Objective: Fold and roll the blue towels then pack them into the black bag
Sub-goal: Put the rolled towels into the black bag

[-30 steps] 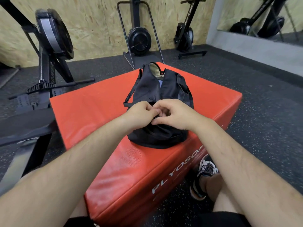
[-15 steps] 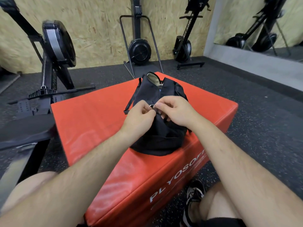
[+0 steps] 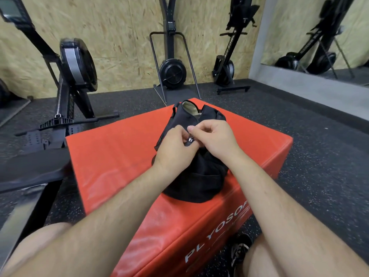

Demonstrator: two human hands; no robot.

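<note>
The black bag (image 3: 196, 178) lies on the red plyo box (image 3: 119, 154), its far end gaping and showing a beige lining. No blue towel shows. My left hand (image 3: 175, 146) and my right hand (image 3: 214, 136) meet over the bag's top seam. Between their fingertips sits a small metal zipper pull (image 3: 190, 139). My right hand's thumb and fingers pinch at that pull. My left hand's curled fingers grip the bag's fabric right beside it.
Rowing machines stand around: one at the left (image 3: 73, 76), two folded upright against the chipboard wall (image 3: 172, 72) (image 3: 227, 68). A mirror (image 3: 319, 37) is at the right. Black rubber floor surrounds the box. My shoe (image 3: 238, 250) is beside the box's front.
Both hands have travelled along the bag's top seam away from me, toward its far end, with the zipper pull between them. The open gap in the bag is shorter.
</note>
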